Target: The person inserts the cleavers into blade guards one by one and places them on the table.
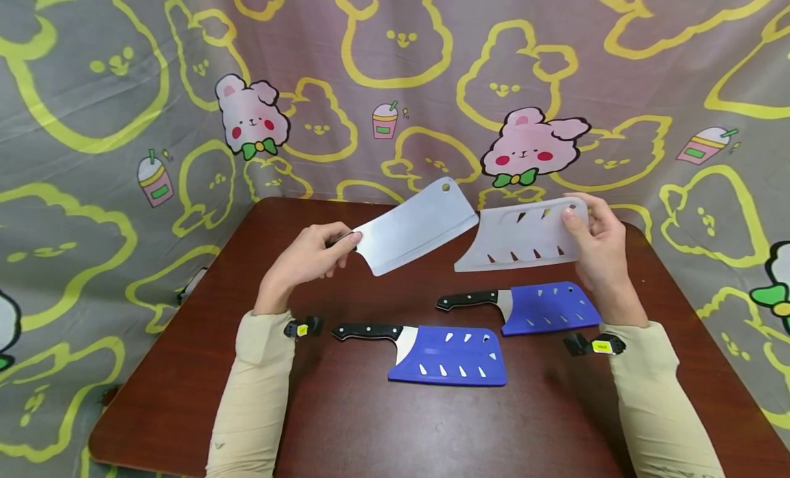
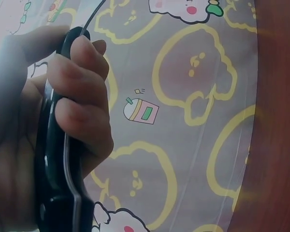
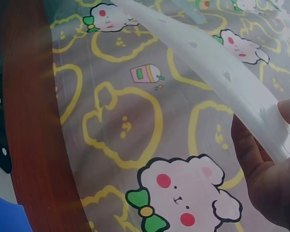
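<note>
My left hand (image 1: 315, 253) grips a cleaver by its black handle (image 2: 55, 159), and the bare steel blade (image 1: 420, 224) points up to the right above the table. In the left wrist view the fingers curl round that handle. My right hand (image 1: 601, 241) pinches a white slotted blade cover (image 1: 524, 234) at its right end, thumb in front. In the head view the blade's tip and the cover's left edge lie close together; whether they touch I cannot tell. In the right wrist view the white cover (image 3: 232, 77) runs diagonally from thumb and fingers.
Two more cleavers in blue slotted covers lie on the brown table (image 1: 345, 423): a nearer one (image 1: 450, 354) and a farther one (image 1: 549, 306) under my right hand. Their black handles point left. A curtain (image 1: 345, 156) with cartoon prints stands behind the table.
</note>
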Available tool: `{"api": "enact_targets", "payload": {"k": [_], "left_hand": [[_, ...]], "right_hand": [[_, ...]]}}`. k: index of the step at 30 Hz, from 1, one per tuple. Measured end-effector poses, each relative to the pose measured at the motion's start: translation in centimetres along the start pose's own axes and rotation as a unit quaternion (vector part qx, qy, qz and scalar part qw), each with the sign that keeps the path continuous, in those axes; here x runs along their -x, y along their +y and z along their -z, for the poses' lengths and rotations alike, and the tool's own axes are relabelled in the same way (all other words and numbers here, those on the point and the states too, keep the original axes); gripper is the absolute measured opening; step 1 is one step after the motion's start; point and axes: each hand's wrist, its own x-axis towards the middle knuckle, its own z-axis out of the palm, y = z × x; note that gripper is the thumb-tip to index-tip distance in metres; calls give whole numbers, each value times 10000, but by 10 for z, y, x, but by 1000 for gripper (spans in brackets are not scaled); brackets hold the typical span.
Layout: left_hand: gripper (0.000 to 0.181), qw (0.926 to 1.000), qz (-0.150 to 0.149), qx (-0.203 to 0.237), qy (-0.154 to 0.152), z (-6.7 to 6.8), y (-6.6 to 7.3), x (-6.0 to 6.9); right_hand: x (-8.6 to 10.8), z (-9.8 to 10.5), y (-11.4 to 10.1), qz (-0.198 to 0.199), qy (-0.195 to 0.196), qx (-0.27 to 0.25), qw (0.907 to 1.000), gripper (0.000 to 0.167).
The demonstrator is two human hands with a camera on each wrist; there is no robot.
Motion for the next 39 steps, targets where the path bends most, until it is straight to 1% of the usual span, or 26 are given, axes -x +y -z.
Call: {"api": "enact_targets", "payload": {"k": [3, 11, 15, 18, 20, 22, 26, 28, 31, 34, 37, 39], "left_hand": [[33, 10000, 4, -5, 1, 0, 0, 0], [34, 10000, -61, 12, -14, 0, -2, -1], [33, 9999, -153, 31, -5, 0, 0, 0], [37, 9998, -152, 110, -58, 0, 4, 1], [39, 9996, -132, 183, -139, 0, 7, 3], [39, 9993, -135, 254, -223, 0, 9, 4], [38, 9984, -180, 393, -352, 0, 14, 7], [33, 9978, -204, 473, -415, 0, 16, 8], [25, 9967, -230, 450, -636, -2, 18, 10], [19, 9941, -242, 466, -947, -5, 19, 10], [17, 9917, -215, 442, -1184, -8, 20, 9], [17, 9907, -181, 374, -1299, -9, 21, 9]], "right_hand": [[0, 0, -2, -35, 49, -39, 10000, 29], [3, -3, -2, -206, 19, -24, 9998, 35], [3, -3, -1, -196, 103, -96, 9997, 33], [2, -2, -2, -124, 136, -279, 9994, 31], [2, -1, -2, -66, 132, -395, 9991, 29], [1, 0, -3, -18, 208, -477, 9986, 29], [0, -2, -4, 79, 516, -598, 9968, 27], [0, -2, -5, 111, 683, -662, 9954, 25], [-2, -2, -6, 125, 862, -685, 9938, 22], [-2, 0, -7, 101, 1018, -690, 9924, 21], [-3, 2, -8, 107, 1007, -731, 9922, 20], [-2, 2, -8, 123, 869, -708, 9936, 19]]}}
